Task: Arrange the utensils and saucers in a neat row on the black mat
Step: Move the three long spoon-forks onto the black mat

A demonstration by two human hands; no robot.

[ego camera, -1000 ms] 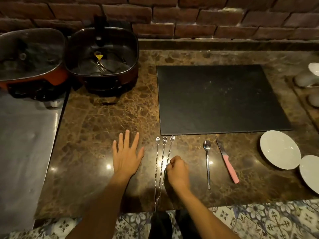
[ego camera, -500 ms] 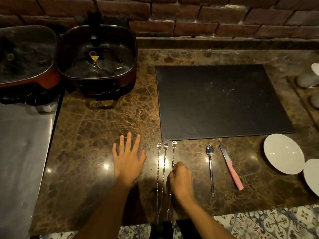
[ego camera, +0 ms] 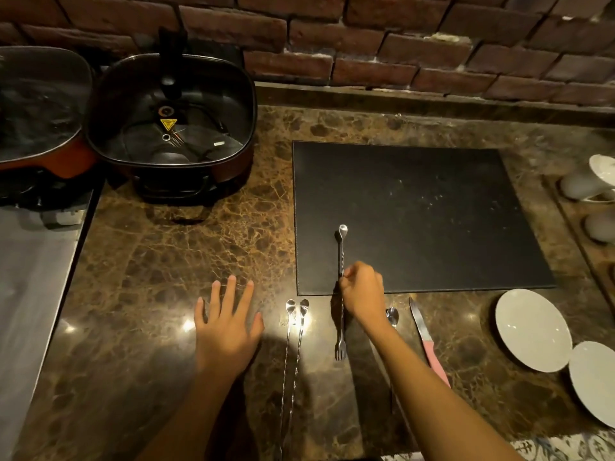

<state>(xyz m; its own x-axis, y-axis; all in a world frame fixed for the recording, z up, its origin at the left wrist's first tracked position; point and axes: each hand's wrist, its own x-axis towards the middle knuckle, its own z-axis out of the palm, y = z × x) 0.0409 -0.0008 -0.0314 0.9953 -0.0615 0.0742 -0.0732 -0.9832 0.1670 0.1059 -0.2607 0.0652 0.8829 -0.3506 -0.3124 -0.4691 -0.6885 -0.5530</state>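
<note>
My right hand [ego camera: 362, 292] grips a long twisted bar spoon [ego camera: 341, 247] near its middle, the bowl end over the front left of the black mat [ego camera: 432, 211], the forked end over the counter. My left hand [ego camera: 226, 324] lies flat and open on the marble counter. Two more long bar spoons [ego camera: 294, 327] lie side by side between my hands. A short spoon [ego camera: 392, 316] is partly hidden behind my right wrist. A pink-handled knife [ego camera: 427, 341] lies to its right. Two white saucers [ego camera: 532, 329] [ego camera: 595, 380] sit at the right.
A dark square electric pot [ego camera: 173, 121] and a red pan with a glass lid [ego camera: 36, 111] stand at the back left. White cups [ego camera: 589, 181] sit on a wooden tray at the right edge. A brick wall runs behind the counter.
My right hand has lifted the rightmost bar spoon from the group of three and carried it forward and right, over the mat's front edge. My left hand has stayed flat.
</note>
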